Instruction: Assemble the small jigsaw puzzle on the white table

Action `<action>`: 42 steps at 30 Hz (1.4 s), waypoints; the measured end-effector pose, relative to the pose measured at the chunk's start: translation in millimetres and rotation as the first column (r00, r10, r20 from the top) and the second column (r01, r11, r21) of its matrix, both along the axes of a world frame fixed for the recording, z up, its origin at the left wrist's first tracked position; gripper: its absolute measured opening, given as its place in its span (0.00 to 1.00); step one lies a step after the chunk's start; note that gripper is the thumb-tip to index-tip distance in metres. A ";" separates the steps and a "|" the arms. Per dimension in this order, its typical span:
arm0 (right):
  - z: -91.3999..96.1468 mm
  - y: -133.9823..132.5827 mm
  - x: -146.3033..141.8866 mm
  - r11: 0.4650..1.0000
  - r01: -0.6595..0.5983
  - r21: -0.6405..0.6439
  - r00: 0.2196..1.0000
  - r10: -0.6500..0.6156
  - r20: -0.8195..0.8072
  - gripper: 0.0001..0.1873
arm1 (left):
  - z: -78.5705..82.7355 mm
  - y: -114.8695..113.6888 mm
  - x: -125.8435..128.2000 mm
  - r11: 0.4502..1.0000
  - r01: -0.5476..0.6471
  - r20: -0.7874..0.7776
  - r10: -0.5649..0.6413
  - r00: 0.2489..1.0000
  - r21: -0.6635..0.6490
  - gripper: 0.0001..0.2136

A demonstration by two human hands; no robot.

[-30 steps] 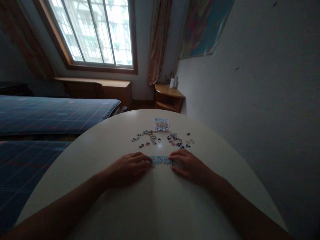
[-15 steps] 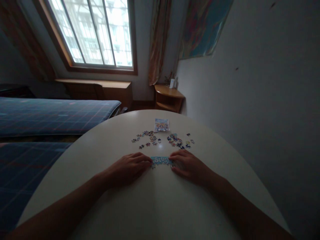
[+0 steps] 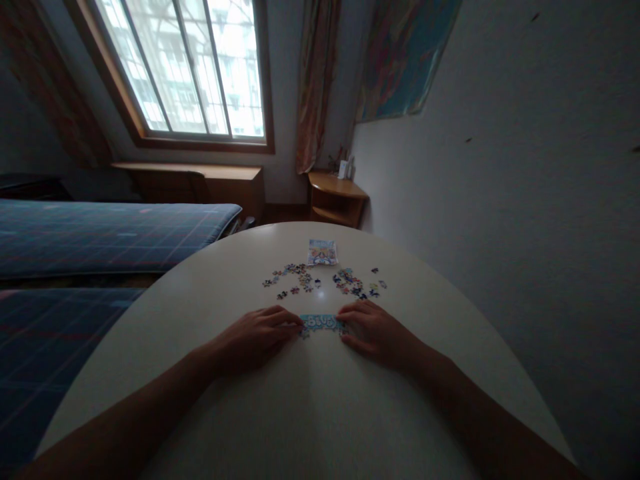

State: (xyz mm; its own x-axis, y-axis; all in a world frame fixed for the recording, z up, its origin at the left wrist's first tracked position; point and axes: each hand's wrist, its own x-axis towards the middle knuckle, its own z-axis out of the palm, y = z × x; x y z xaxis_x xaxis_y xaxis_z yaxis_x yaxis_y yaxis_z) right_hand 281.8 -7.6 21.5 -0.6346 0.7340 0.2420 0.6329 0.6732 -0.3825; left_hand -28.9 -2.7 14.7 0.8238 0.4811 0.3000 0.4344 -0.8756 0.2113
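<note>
A strip of joined jigsaw puzzle pieces (image 3: pixel 320 323), light blue with white lettering, lies flat on the white table (image 3: pixel 310 413). A few pieces hang along its lower edge at both ends. At its left end, the fingers of my left hand (image 3: pixel 260 335) are closed together on the border. My right hand (image 3: pixel 377 331) has its thumb and fingers around the opposite end, covering part of the pieces there. Beyond the strip lie a left group of loose puzzle pieces (image 3: pixel 303 277) and a right group of loose puzzle pieces (image 3: pixel 349 281).
Behind the loose pieces lies a small picture packet (image 3: pixel 323 253). A blue plaid mattress (image 3: pixel 125 233) stands left of the round table. A white wall (image 3: pixel 500 220) runs along the right, with a corner shelf (image 3: pixel 337 185) at the back.
Both hands stay at the ends of the strip, with hardly any movement. The whole view has shifted very slightly.
</note>
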 end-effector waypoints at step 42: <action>1.3 1.3 -4.4 0.999 -0.016 0.028 1.000 0.016 -0.003 0.17 | 11.5 57.8 18.5 0.697 -0.717 -0.132 0.713 0.689 0.023 0.11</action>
